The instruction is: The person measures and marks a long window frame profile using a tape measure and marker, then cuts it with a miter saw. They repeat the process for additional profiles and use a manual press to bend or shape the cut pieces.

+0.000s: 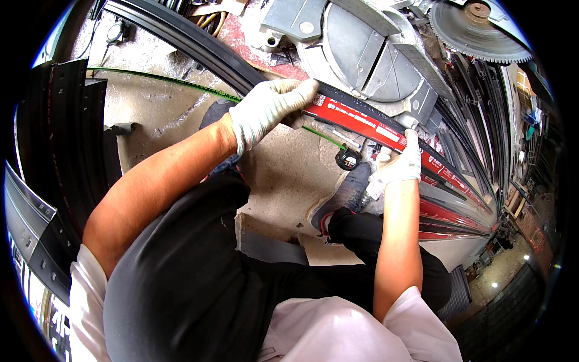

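A long dark metal profile with a red printed film (362,125) along its side runs from the upper left toward the lower right. My left hand (271,110), in a pale work glove, is closed around it near the middle, thumb along the top. Farther right, my right hand (401,161), gloved too, grips the same profile with the thumb up over its edge. Below the profile on the floor lies a black tape measure (348,158). Its green blade (169,78) is drawn out far to the left, passing beneath my left hand.
Just beyond the profile stands a grey mitre saw table (356,54), with a round toothed saw blade (479,30) at the upper right. Bundles of profiles (476,108) lie to the right. Dark panels (54,133) stand at the left. My shoe (344,196) rests near the tape measure.
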Demonstrator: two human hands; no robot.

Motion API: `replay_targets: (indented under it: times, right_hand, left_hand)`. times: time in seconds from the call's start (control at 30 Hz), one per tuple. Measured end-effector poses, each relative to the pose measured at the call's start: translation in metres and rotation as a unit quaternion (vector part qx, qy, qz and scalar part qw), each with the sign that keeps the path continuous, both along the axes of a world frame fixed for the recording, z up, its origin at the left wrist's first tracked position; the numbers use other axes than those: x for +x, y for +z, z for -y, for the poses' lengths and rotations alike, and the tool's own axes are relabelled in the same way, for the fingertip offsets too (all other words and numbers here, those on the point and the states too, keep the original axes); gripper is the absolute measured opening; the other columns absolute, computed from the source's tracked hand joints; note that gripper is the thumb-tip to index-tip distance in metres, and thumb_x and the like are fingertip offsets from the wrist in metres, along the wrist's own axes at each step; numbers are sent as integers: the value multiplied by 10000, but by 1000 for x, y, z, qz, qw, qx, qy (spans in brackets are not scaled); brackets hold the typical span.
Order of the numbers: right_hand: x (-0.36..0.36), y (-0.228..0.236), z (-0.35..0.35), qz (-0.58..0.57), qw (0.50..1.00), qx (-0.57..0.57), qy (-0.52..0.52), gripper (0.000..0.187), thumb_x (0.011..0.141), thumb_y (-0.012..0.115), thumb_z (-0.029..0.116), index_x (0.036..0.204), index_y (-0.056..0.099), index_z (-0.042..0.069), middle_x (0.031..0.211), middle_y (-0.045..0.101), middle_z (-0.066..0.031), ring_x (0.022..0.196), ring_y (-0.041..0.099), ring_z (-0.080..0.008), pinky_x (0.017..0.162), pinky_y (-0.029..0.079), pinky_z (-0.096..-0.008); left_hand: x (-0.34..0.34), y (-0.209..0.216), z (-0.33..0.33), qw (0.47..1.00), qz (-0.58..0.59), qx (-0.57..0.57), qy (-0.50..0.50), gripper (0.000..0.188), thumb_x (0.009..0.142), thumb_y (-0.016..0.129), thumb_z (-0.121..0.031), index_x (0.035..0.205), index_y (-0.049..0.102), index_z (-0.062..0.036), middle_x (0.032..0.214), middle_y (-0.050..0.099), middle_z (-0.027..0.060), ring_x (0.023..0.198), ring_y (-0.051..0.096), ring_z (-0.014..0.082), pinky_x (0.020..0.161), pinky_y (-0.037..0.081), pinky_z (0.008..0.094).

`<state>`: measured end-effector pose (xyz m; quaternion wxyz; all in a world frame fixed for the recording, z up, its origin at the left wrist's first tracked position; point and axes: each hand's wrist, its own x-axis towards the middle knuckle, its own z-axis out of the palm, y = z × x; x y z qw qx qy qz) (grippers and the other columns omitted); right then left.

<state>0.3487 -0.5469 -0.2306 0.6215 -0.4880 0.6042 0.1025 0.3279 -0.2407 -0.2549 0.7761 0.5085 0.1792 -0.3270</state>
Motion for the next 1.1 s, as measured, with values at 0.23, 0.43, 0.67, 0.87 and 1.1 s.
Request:
replay_targets:
  times: [0.23, 0.43, 0.67, 0.87, 1.1]
  right_hand:
    - [2, -11, 6, 15, 999, 36, -1, 328, 964, 675, 534, 1004, 624, 212, 855, 671, 26, 600, 542, -127, 457, 388, -244]
    - [17, -20, 7, 95, 990, 101, -24, 363, 935, 736, 527, 1029, 624, 195, 881, 661, 6, 642, 549, -152, 517, 418, -264]
    - [51, -28, 2, 251, 955, 157, -34, 274, 998, 695, 444, 1045, 585, 197, 881, 627, 9, 714, 527, -156, 616, 434, -297]
    - [73, -39, 40, 277, 936, 216, -29, 298, 1053, 608, 416, 1093, 612, 121, 883, 651, -17, 672, 535, -159, 586, 450, -298]
    - [66, -58, 78, 265, 938, 225, -17, 335, 983, 720, 398, 1125, 639, 106, 913, 673, -29, 659, 515, -134, 543, 420, -266]
  left_hand:
    - [13, 0, 5, 987, 75, 132, -55, 357, 985, 747, -369, 1067, 756, -22, 867, 657, -33, 799, 550, 78, 771, 491, 265]
    - [42, -2, 0, 983, 103, 146, -45, 355, 1002, 720, -385, 1047, 735, -33, 835, 628, -40, 760, 532, 70, 715, 475, 260]
    - [80, -1, -37, 961, 186, 193, 72, 475, 993, 706, -458, 1145, 723, -9, 932, 693, 10, 789, 582, 91, 765, 502, 277]
    - [103, -26, -120, 937, 115, 124, 306, 237, 1000, 724, -329, 998, 704, -93, 731, 604, -36, 583, 528, 68, 603, 492, 249]
    - [108, -32, -206, 876, 60, 49, 476, 335, 962, 760, -417, 767, 612, -189, 595, 530, -56, 486, 460, 104, 562, 437, 305]
